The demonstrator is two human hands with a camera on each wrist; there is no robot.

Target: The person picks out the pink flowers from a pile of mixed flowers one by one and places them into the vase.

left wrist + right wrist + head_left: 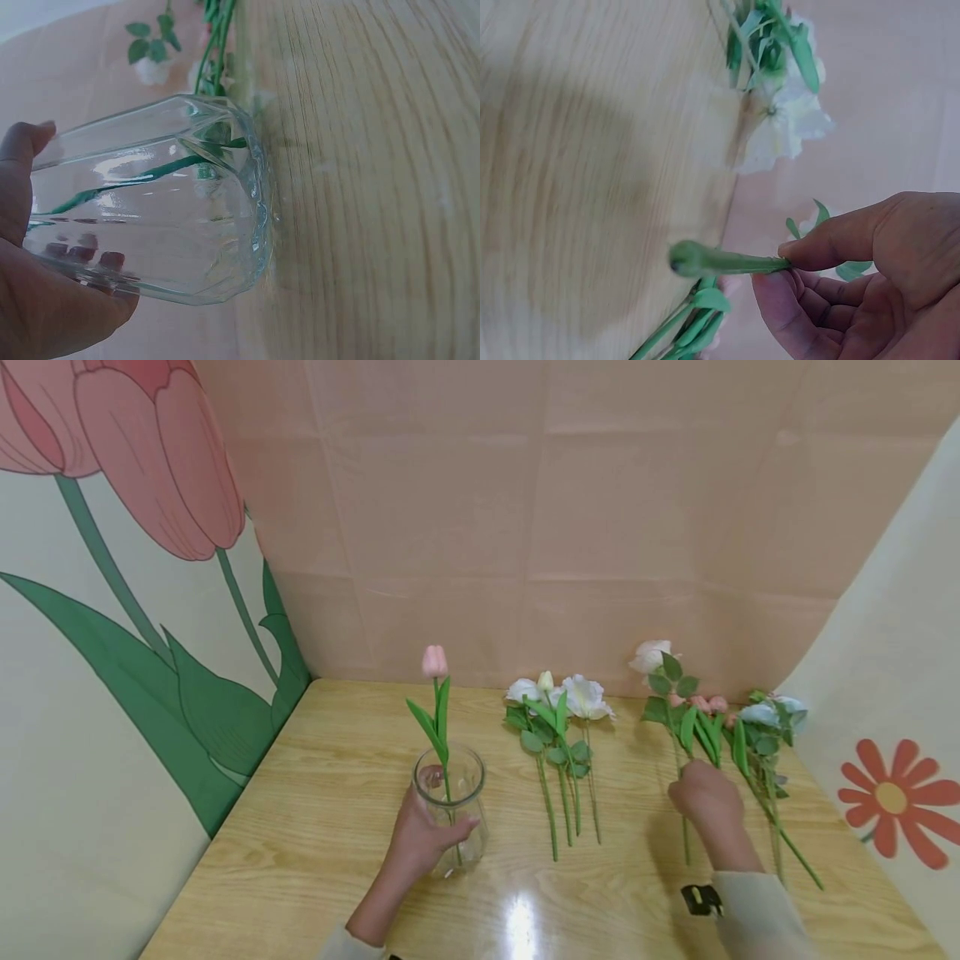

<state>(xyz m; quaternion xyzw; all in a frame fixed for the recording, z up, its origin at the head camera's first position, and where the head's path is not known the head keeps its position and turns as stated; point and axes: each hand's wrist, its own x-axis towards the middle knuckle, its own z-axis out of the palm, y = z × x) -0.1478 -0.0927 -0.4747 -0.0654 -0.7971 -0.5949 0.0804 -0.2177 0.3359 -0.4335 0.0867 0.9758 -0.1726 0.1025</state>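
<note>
My left hand (422, 835) grips the side of a clear glass vase (165, 225) that stands on the wooden table, its thumb across the near side. One pink tulip (434, 662) rises from the vase, its green stem (135, 182) slanting down inside the glass. At the right, my right hand (708, 797) pinches the stem (739, 262) of a pale rose (651, 657) between thumb and index finger. The stem's cut end points toward the right wrist camera. The rose's head tilts up near the back of the table, above the other flowers.
Between the hands lies a row of white flowers (587, 697) with green stems. Pink tulips (701, 703) and pale blue flowers (761, 716) lie beyond my right hand, stems toward me. A pinkish backdrop (450, 527) closes off the table's back edge.
</note>
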